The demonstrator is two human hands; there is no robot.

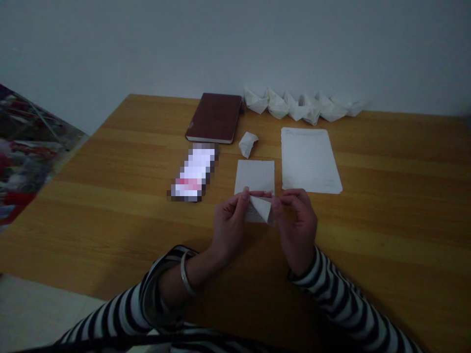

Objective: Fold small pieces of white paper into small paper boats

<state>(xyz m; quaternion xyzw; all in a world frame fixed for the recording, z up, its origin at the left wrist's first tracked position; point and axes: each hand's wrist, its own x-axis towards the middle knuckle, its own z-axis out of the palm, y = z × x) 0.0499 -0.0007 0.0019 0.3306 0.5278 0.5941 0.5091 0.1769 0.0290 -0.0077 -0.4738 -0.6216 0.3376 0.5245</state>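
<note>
left hand (230,220): i pinch folded paper (262,208) by its left end
right hand (297,225): i pinch its right
folded paper: between, in from table (390,196)'s near edge

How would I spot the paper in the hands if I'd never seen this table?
On the wooden table, find the left hand and right hand. Pinched between them is the small folded paper, showing a pale triangular face. Unlike the row of folded shapes by the wall, it is held.

The wooden table (390,215) bears notebook (215,117), phone (196,171), papers (311,159).
</note>
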